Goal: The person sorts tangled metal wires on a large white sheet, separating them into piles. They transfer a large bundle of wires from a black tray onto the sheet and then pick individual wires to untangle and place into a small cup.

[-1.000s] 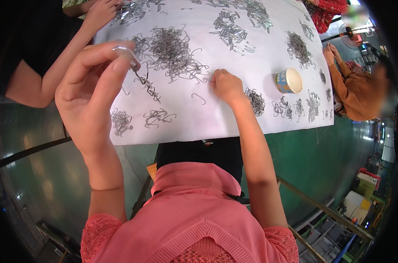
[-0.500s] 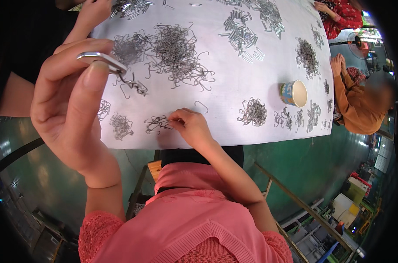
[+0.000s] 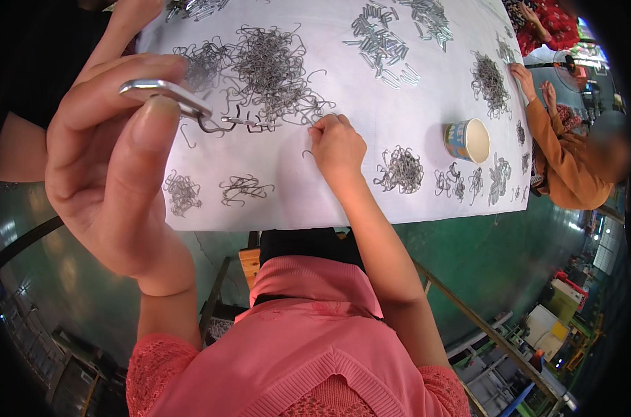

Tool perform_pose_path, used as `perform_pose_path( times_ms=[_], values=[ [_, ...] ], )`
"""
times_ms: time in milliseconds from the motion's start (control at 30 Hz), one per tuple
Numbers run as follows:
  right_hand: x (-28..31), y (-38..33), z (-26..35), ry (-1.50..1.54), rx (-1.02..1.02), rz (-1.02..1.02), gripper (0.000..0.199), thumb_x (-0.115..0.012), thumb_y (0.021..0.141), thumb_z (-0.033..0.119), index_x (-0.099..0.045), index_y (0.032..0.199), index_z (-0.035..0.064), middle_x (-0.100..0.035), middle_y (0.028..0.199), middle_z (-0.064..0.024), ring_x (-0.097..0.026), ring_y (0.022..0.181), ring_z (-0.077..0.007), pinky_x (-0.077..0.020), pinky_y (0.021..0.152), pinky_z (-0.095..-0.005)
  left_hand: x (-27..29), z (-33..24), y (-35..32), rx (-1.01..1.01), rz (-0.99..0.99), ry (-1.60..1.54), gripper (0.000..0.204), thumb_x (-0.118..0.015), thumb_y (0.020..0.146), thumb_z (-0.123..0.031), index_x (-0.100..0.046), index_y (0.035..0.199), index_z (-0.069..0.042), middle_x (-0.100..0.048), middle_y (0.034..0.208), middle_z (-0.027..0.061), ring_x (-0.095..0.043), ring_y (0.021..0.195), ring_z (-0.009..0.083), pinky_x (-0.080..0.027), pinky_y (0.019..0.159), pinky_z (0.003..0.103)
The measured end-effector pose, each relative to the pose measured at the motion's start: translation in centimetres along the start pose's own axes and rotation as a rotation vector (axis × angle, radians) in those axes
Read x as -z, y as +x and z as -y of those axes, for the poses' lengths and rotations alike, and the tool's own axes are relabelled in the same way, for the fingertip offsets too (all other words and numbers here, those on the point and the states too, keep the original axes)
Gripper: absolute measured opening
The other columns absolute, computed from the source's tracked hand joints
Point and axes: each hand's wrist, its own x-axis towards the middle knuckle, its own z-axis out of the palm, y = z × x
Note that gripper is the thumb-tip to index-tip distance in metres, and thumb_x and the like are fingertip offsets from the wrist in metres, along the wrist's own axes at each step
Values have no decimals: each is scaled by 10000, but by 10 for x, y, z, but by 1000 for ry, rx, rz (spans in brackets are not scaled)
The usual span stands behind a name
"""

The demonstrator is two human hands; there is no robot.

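Close in front, my left hand [image 3: 114, 160] pinches a shiny, narrow metal loop [image 3: 164, 92] between thumb and fingers. From the loop's end hang small linked bent-wire pieces [image 3: 235, 124]. My right hand [image 3: 338, 147] rests at the near right edge of a large heap of wire hooks [image 3: 270, 69], fingertips pressed together. What they grip, if anything, is hidden; a hook end [image 3: 307, 153] shows just left of that hand. A small group of hooks [image 3: 246, 189] lies near the table's front edge, with a rounder small pile [image 3: 182, 194] to its left.
A white-covered table [image 3: 260, 219] carries small piles [image 3: 402, 170], straight metal pieces [image 3: 381, 45] and a paper cup [image 3: 477, 141]. People sit around it: one in brown [image 3: 572, 167], one in red [image 3: 555, 24], and another person's arm [image 3: 121, 31] at far left.
My right hand has moved from the small hook group up and right to the large heap's edge. My left hand keeps the loop, whose dangling wire pieces now stretch rightward. The brown-sleeved person's hands have moved apart.
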Motion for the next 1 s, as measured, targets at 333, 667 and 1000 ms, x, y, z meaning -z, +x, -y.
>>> perform_pose_path(
  times_ms=[333,667,1000],
  values=[
    [7,-12,-22,-134,66,2,67,-584,803,105,-555,813,45,-630,780,-136,-635,686,-345,-498,605,-455,-4,-28,-39,79,21,-62,176,-493,859,24,-565,1011,74,-566,952,180,-540,850,233,-440,791,357],
    [16,-28,-59,649,38,-468,198,-666,806,14,-628,998,43,-644,737,-80,-574,586,-152,-466,547,-268,-27,-46,-74,46,89,-16,171,-481,857,15,-558,999,72,-567,950,197,-535,880,246,-433,799,342],
    [141,-87,-267,438,-325,-811,115,-645,822,104,-684,916,52,-684,819,-72,-640,697,-164,-494,660,-290,-91,-68,-110,-8,262,-54,181,-596,879,-185,-570,985,-41,-511,841,81,-474,816,226,-406,742,363]
  ],
)
